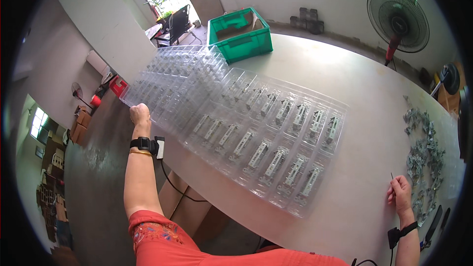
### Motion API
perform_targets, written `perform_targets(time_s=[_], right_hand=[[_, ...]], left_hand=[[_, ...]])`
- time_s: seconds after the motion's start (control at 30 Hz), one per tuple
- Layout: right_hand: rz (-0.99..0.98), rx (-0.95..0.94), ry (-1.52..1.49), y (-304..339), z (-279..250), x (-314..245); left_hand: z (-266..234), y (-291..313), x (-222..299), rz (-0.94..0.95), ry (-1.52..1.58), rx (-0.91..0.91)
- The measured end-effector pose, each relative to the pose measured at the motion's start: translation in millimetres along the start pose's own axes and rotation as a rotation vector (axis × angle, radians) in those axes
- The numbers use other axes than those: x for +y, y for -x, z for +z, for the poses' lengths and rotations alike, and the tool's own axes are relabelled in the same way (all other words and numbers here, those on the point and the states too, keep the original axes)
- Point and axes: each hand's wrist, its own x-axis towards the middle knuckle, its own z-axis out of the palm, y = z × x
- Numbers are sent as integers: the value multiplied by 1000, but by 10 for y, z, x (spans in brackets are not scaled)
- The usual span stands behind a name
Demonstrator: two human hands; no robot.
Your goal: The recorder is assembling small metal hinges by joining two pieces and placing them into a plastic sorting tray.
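My left hand is closed at the left edge of a clear plastic tray, with its thumb and fingers on the rim. This tray is part of a stack at the far left of the table, its compartments filled with small metal parts. Beside it lies another clear tray, holding two rows of narrow pale metal strips, one per compartment. My right hand is at the right, pinching a thin dark rod that points up from the fingers. Next to it lies a heap of small metal pieces.
A green crate with cardboard inside stands behind the trays. Black-handled pliers lie by my right wrist. A standing fan is beyond the table's far edge. A black cable runs from my left wristband.
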Motion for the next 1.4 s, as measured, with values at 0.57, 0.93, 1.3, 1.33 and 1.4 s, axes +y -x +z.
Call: perform_targets(time_s=[0.57,0.93,1.3,1.33,1.4], right_hand=[[-32,-65,-8,-102,74,59],[-23,-58,-42,-47,-13,60],[-31,-123,-57,32,-58,-50],[-38,-142,-66,37,-55,-57],[-54,-167,-68,23,-20,-57]], left_hand=[[458,-340,-534,-293,362,94],[226,-31,-141,-271,565,59],[-1317,1033,578,-290,1365,302],[-1513,1221,646,-179,1451,282],[-2066,1792,837,28,1510,221]])
